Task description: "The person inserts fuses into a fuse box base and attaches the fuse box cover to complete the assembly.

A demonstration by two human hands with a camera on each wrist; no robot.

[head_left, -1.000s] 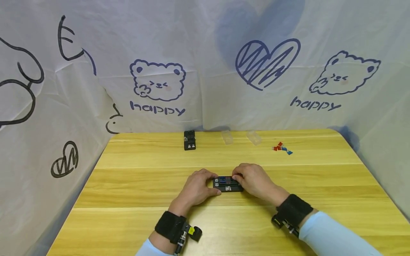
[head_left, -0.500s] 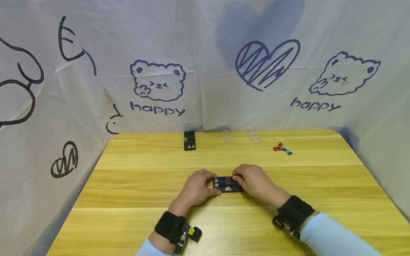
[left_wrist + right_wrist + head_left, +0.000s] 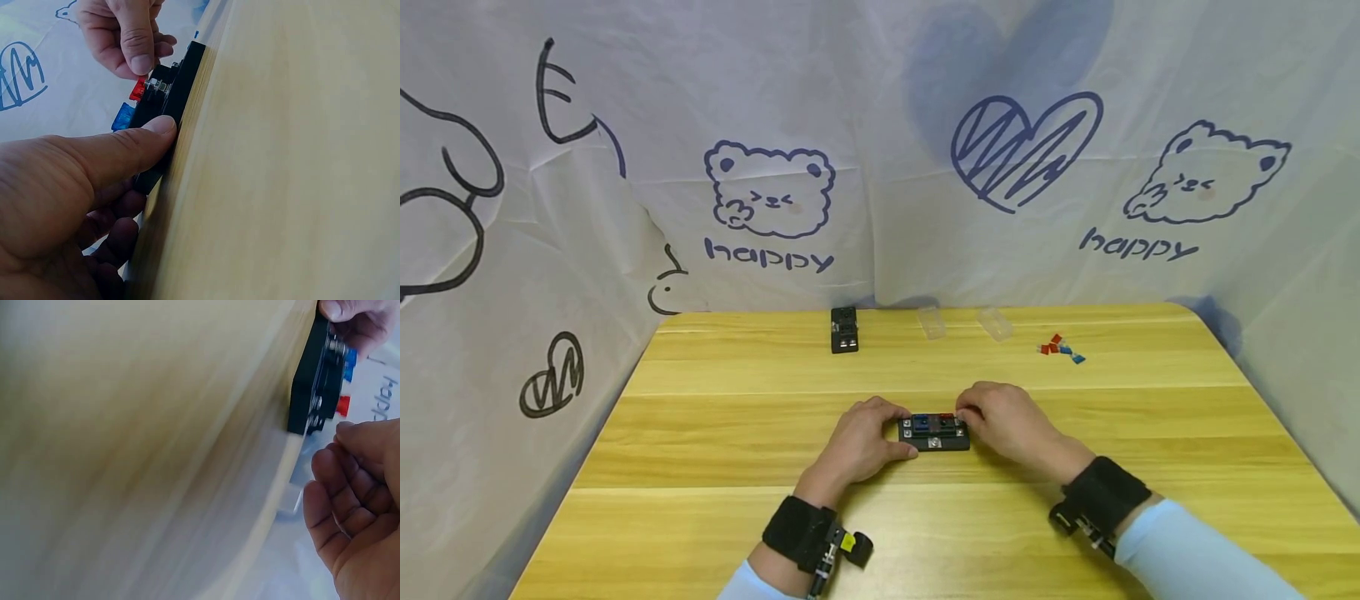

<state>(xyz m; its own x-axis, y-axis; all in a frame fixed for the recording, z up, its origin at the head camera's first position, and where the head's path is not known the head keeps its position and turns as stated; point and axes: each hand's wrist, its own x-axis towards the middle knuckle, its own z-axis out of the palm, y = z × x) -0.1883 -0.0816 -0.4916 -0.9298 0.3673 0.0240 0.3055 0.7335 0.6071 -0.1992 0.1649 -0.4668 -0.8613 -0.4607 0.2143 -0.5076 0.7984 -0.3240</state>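
A black fuse block lies lengthwise on the wooden table in the head view, with metal screw terminals. A blue blade fuse and a red blade fuse stick up from it in the left wrist view. My left hand grips the block's left end, thumb on the near side and fingers on the far side. Just off the right end is my right hand. In the right wrist view its fingers are loosely curled, apart from the red fuse, with nothing visible between them.
Another black fuse block lies at the table's back. Beside it are two clear plastic covers, one left of the other. Several loose red and blue fuses lie back right. A white cloth with drawings surrounds the table.
My right hand has let go of the red fuse and moved a little to the right, uncovering the block's right end. My left hand and the block have stayed in place.
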